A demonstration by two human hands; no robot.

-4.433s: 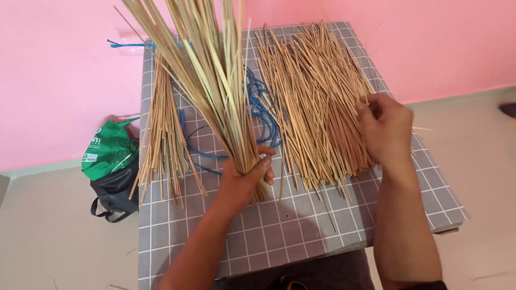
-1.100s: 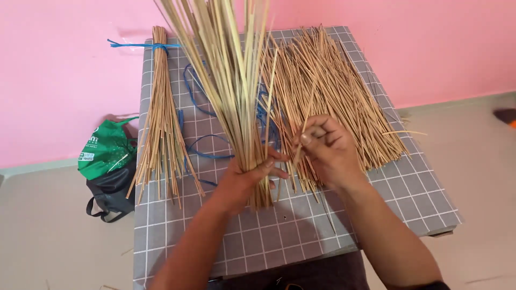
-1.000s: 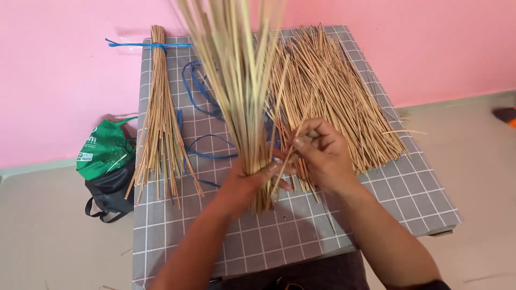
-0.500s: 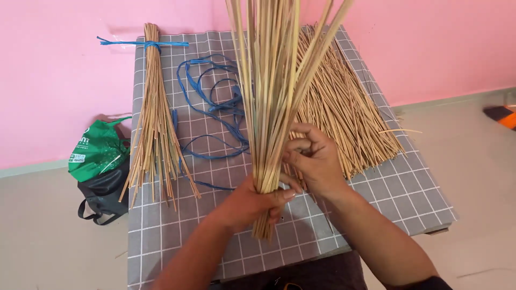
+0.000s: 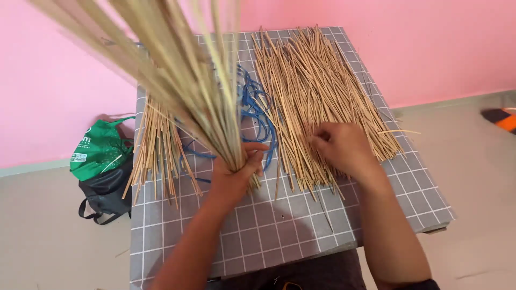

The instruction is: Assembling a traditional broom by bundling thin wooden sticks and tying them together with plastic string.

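Note:
My left hand [image 5: 235, 173] grips a thick bundle of thin pale sticks [image 5: 172, 80] near its lower end; the bundle leans up and to the left, blurred with motion. My right hand [image 5: 339, 146] rests with curled fingers on the near edge of a wide loose pile of sticks [image 5: 314, 91] spread over the right half of the grey checked table [image 5: 279, 231]. Whether it pinches a stick I cannot tell. A tied bundle of sticks [image 5: 157, 145] lies at the table's left. Blue cord [image 5: 258, 110] loops between the bundle and the pile.
A green bag [image 5: 99, 150] on a black bag [image 5: 105, 193] sits on the floor left of the table, against the pink wall [image 5: 48, 80]. Something orange and dark [image 5: 502, 119] lies on the beige floor at far right.
My right hand has left the held bundle and moved right onto the loose pile. The bundle in my left hand has swung from upright to leaning left.

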